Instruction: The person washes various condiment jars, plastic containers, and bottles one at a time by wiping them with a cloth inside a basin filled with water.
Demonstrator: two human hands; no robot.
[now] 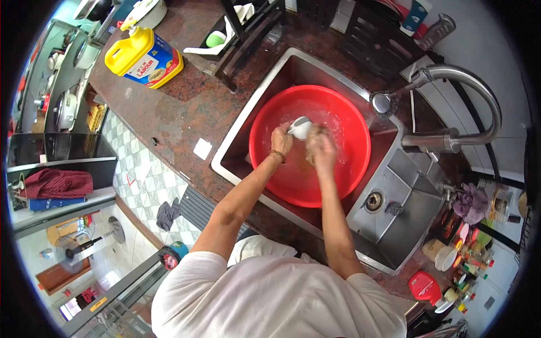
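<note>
My left hand (281, 140), with a bracelet at the wrist, grips a small white bowl (301, 129), tilted over a large red basin (259, 174); whether it is a bowl or a cup is hard to make out. Right beside the bowl, my right hand (322, 149) is smeared by motion, so its fingers and anything in them cannot be told. Cloudy water (296, 177) with some froth lies in the basin. The basin stands in the left bowl of a steel sink (228, 160).
A curved steel faucet (451, 138) rises behind the sink, with a second basin and drain (373, 201) at right. A yellow detergent jug (145, 58) stands on the counter at left, near a dark rack (248, 34). A red bottle (424, 287) sits at lower right.
</note>
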